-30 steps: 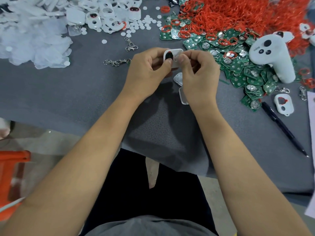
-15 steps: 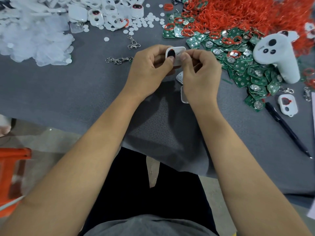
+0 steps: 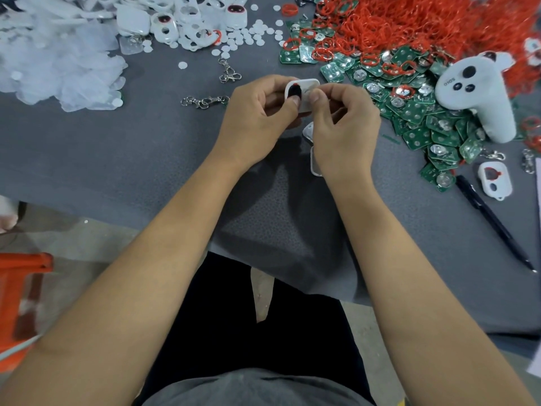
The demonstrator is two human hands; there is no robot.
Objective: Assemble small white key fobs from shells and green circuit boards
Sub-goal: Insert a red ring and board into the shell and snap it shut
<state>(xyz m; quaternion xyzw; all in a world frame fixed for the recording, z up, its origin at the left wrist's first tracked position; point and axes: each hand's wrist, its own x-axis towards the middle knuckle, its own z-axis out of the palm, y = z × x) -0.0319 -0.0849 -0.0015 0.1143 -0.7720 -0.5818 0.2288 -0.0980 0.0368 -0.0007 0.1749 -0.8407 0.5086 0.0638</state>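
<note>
A small white key fob with a black oval insert and a red dot is held above the grey table between both hands. My left hand grips its left side, thumb on the black insert. My right hand pinches its right side with thumb and forefinger. Two white shell pieces lie on the cloth under my right hand, partly hidden. A heap of green circuit boards lies to the right. White shells are piled at the top.
Red rubber rings are heaped at the top right. A white controller rests on the boards. One white shell and a black pen lie at the right. Metal clasps, white discs and clear film lie to the left.
Both hands have kept hold of the fob in nearly the same spot; the fingers shifted slightly on it. The view has tilted down a little.
</note>
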